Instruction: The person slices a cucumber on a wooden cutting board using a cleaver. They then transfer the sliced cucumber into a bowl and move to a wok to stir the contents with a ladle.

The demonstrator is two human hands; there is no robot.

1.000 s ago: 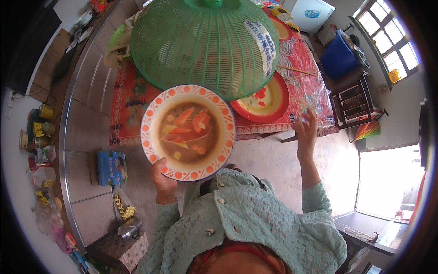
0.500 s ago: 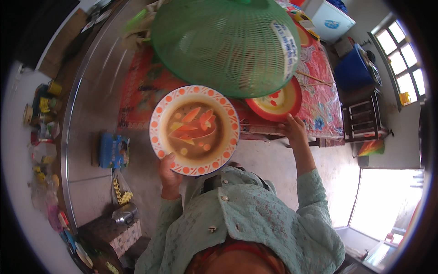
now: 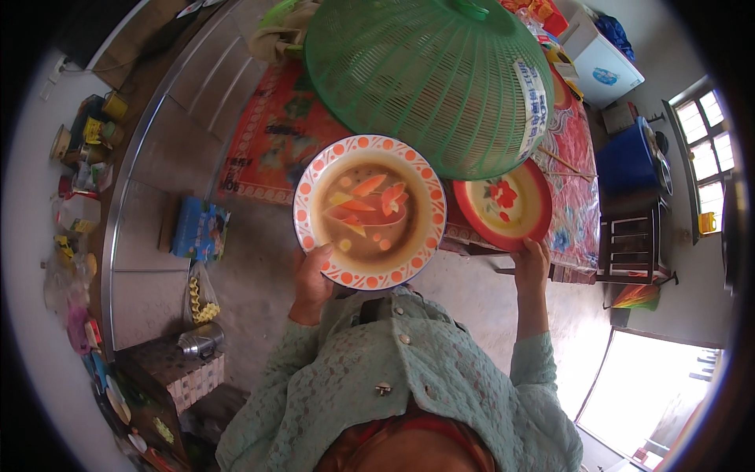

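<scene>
My left hand (image 3: 312,282) grips the near left edge of a wide, shallow enamel bowl (image 3: 304,200), its thumb over the rim. The bowl has a pale rim with orange dots. Brownish liquid seems to lie in it, over orange, fish-like shapes that may be printed on the bottom. My right hand (image 3: 532,258) pinches the near right edge of a red-rimmed enamel plate (image 3: 543,206) with a red flower in its pale middle. This plate sits out over the table's near edge, partly under a green mesh food cover (image 3: 425,86). I cannot tell whether it still rests on the table.
A red patterned cloth (image 3: 255,161) covers the table. Chopsticks (image 3: 562,164) lie right of the food cover. A long counter (image 3: 145,189) runs along the left, with a blue box (image 3: 200,228) beside it. At the right stand a dark wooden chair (image 3: 629,236) and a blue barrel (image 3: 629,165).
The red-rimmed plate has come toward me and rightward, out from under the cover, with my right hand. The view has shifted, so the bowl and cover sit further right.
</scene>
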